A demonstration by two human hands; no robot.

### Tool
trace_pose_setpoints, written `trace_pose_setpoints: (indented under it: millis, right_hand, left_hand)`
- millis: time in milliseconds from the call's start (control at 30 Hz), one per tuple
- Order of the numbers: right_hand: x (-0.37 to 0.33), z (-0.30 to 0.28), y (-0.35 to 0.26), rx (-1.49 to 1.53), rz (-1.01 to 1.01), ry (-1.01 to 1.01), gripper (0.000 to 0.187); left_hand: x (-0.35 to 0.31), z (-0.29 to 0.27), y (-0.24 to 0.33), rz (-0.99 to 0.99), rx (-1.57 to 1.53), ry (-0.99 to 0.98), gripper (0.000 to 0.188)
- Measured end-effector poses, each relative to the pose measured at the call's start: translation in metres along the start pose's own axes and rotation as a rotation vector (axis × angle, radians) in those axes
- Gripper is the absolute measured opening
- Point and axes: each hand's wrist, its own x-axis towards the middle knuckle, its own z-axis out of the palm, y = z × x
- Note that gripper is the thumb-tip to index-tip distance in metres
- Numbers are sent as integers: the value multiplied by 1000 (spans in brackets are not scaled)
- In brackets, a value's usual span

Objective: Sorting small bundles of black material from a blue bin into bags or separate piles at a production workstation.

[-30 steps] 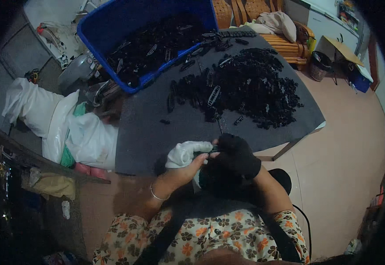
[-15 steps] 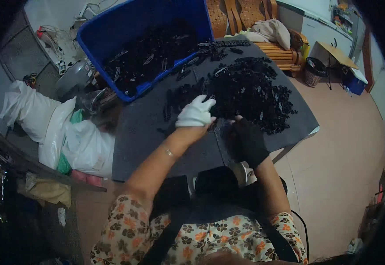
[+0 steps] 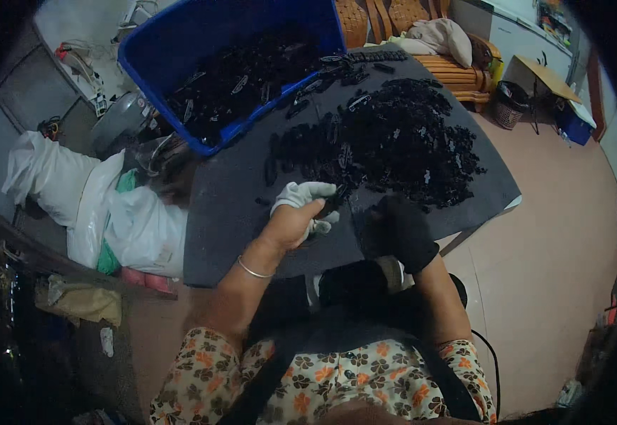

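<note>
As left hand (image 3: 298,214) slants rightward, fingers pinch a black piece (image 3: 339,195) | right hand (image 3: 402,230) extended forward | its fingers: cannot tell

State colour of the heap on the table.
Mostly black heap; best seen in head view.

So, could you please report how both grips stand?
Left grip pinching black piece. Right grip near black pile, hold unclear. Blue bin beyond, not between them.

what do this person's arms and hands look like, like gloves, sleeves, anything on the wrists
The left hand wears a white glove that leaves the thumb bare; the right hand wears a black glove. A silvery bangle circles the left wrist. Short, pale sleeves carry orange and brown flowers.
</note>
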Motion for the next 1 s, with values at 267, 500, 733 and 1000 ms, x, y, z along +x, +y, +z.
trace_pose_setpoints:
  millis: [267,500,733,1000]
  right_hand:
    - [-1,-2,-29,188,-368,34,22]
    - [-10,-2,-27,279,-318,-129,17]
    - [-7,3,-24,67,-617,8,21]
    - [-7,4,-37,546,112,-262,30]
  left_hand:
    - [-23,-2,-11,-37,-50,-190,27]
    - [-40,13,-3,-3,-107,-191,29]
    - [-42,22,9,77,449,-140,27]
    - [-57,24,3,194,550,-131,25]
